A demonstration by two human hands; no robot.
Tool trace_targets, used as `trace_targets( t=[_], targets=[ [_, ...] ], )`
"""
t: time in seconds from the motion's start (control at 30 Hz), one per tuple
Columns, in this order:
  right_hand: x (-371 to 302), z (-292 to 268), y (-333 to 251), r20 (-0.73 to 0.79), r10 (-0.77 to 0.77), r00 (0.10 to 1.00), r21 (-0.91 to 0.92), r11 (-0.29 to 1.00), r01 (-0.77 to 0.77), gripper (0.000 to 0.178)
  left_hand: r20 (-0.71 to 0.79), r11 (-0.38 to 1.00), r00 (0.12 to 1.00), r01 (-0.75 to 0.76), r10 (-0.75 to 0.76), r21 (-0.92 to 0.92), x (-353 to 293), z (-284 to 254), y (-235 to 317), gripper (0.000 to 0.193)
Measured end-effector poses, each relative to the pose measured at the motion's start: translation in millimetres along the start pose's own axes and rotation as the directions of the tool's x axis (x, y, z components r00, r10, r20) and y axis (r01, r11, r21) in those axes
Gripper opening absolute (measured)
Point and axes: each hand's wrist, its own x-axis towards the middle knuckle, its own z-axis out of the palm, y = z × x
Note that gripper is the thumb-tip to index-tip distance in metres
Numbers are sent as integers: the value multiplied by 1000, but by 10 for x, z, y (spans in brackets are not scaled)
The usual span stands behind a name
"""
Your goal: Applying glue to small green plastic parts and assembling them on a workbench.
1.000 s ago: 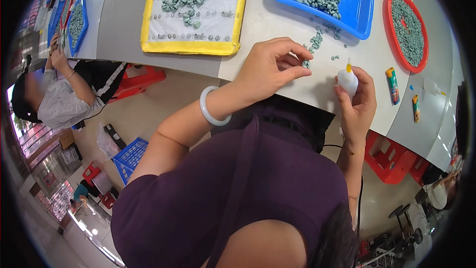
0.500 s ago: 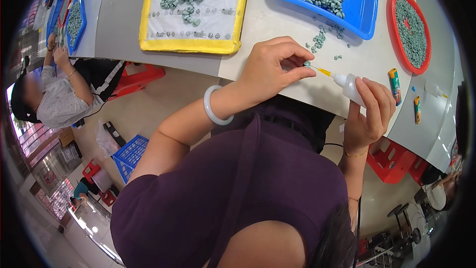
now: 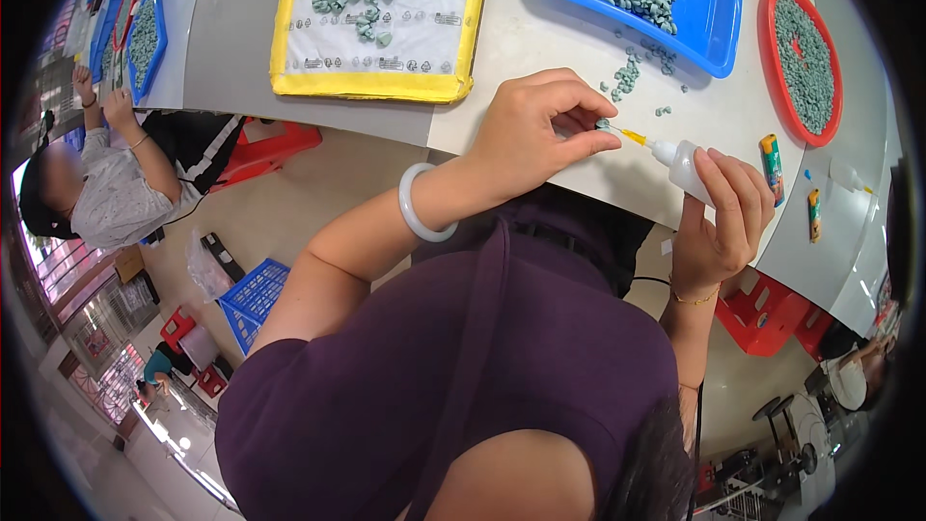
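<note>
Between thumb and forefinger, my left hand (image 3: 540,130) pinches a small grey-green piece (image 3: 603,123) over the table's near edge. My right hand (image 3: 725,207) is wrapped round a translucent white squeeze bottle (image 3: 687,169), which is tilted so its yellow nozzle (image 3: 634,137) points left. The thin needle tip reaches the held piece or stops just short of it; I cannot tell which. Loose pieces of the same grey-green kind (image 3: 626,75) lie beyond my left hand.
A blue tray (image 3: 719,34) and a red round tray (image 3: 770,58) hold many green pieces. More lie on a yellow-edged board (image 3: 371,87). Two lighters (image 3: 771,169) and another bottle (image 3: 849,176) are at the right. A co-worker (image 3: 121,188) sits at the far left.
The whole table scene has shifted very slightly in the picture. Both hands keep their hold on the piece and the bottle.
</note>
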Motion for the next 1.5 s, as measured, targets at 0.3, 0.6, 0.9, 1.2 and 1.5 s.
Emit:
trace_targets(
  t=[0.3, 0.6, 0.9, 1.2, 1.5],
  targets=[
    [0, -17, 21, 4, 23, 1000, 10, 1000, -23, 37, -3, 1000, 1000, -1, 1, -1, 7, -8, 0, 22],
    [-4, -4, 145, 59, 139, 989, 139, 980, -146, 34, -6, 1000, 1000, 1, -1, -27, 7, -2, -9, 21],
    [-27, 143, 529, 250, 567, 785, 579, 562, -591, 37, -48, 958, 993, 88, -105, -273, 20, -31, -17, 15],
    [72, 370, -93, 86, 114, 990, 232, 964, -131, 19, -94, 886, 988, 69, -126, -458, 20, -64, -34, 20],
    [270, 640, -237, 222, 11, 975, 89, 996, -31, 11, -146, 877, 982, 36, -120, -480, 17, -77, -52, 20]
  ],
)
